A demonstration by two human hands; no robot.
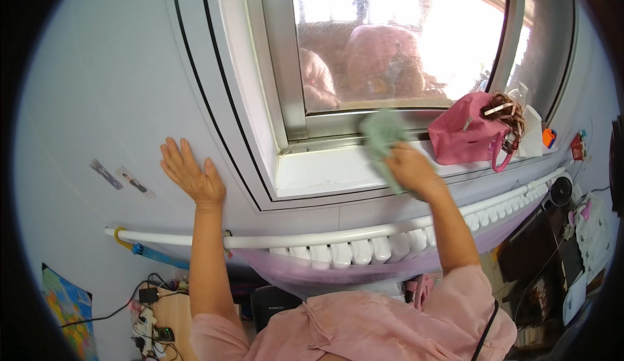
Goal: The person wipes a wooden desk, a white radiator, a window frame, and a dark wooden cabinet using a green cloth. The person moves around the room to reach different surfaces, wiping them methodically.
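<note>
My right hand (411, 168) grips a pale green cloth (383, 133), its fingers wrapped round it. The cloth is smeared by motion and hangs over the white window sill (318, 174), its upper end in front of the lower metal frame of the window (364, 122). Whether it touches the frame I cannot tell. Flat against the pale wall, left of the window recess, rests my left hand (194, 174), fingers stretched out and holding nothing. To the right of the cloth, a pink handbag (465, 130) stands on the sill.
Brown hair ties (507, 117) and an orange object (549, 138) lie by the bag. Below the sill runs a white pipe (292, 239) above a white radiator (361, 252) with purple fabric. Cables and a power strip (148, 325) sit at lower left, on a wooden table (174, 309).
</note>
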